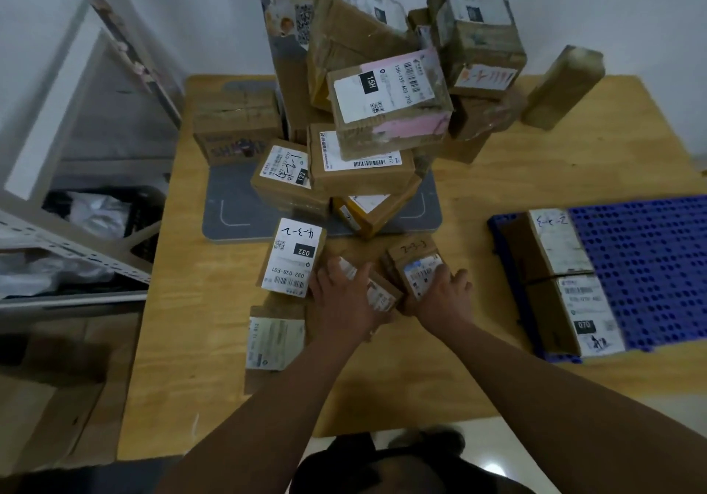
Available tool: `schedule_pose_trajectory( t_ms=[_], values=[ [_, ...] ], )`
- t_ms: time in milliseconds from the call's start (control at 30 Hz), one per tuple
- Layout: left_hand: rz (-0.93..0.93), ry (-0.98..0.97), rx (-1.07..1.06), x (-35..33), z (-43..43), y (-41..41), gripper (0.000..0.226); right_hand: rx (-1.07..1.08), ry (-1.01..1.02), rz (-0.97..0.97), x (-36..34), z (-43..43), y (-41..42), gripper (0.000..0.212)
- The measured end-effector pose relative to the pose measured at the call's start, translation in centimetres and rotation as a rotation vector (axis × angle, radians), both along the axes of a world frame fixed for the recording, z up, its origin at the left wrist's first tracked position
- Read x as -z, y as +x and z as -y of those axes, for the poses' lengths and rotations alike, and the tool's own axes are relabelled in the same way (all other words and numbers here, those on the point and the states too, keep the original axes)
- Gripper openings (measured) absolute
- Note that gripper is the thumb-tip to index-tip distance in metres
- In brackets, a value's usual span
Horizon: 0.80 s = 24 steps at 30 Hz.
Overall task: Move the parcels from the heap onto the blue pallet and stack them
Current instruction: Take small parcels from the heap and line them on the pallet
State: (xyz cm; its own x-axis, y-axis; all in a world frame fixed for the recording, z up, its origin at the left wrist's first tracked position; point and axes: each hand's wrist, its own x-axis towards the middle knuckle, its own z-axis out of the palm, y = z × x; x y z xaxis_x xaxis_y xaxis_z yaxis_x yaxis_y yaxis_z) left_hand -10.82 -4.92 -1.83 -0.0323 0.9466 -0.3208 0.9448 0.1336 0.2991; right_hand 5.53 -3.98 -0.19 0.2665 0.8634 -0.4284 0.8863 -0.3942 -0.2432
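Observation:
A heap of brown cardboard parcels (382, 111) with white labels rises at the middle and back of the wooden table (191, 340). The blue pallet (650, 264) lies at the right, with two labelled parcels (562, 279) lined up along its left edge. At the heap's near foot, my left hand (342, 298) lies over a small labelled parcel (377, 292). My right hand (440, 294) grips a small parcel marked 2-3-3 (413, 264) just to its right. A parcel labelled 032 (292, 256) lies left of my left hand.
A grey mat (229, 210) lies under the heap. One more parcel (273, 340) lies near the table's front left. A tall brown box (562, 88) leans at the back right. A metal shelf rack (69, 149) and a black crate (107, 210) stand on the left.

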Motion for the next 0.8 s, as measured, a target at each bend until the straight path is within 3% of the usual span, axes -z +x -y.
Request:
schedule_pose_trajectory(
  t_ms=[100, 233, 567, 733, 800],
  values=[
    [-0.031, -0.004, 0.020, -0.1, -0.3, 0.6, 0.111, 0.106, 0.007, -0.059, 0.0, 0.4, 0.9, 0.106],
    [-0.039, -0.035, 0.046, -0.9, -1.0, 1.5, 0.103, 0.062, -0.056, -0.029, -0.4, 1.2, 1.8, 0.117],
    [-0.060, 0.035, 0.000, -2.7, -2.8, 2.2, 0.106, 0.188, 0.005, -0.168, -3.1, 0.4, 3.3, 0.107],
    [0.020, 0.218, -0.186, -4.5, -3.8, 3.3, 0.103, 0.196, 0.139, -0.191, -4.8, -1.2, 3.5, 0.105],
    [0.040, 0.206, -0.231, -5.2, -3.9, 3.8, 0.102, 0.185, 0.188, -0.184, -5.4, -1.5, 3.5, 0.104]
  ],
)
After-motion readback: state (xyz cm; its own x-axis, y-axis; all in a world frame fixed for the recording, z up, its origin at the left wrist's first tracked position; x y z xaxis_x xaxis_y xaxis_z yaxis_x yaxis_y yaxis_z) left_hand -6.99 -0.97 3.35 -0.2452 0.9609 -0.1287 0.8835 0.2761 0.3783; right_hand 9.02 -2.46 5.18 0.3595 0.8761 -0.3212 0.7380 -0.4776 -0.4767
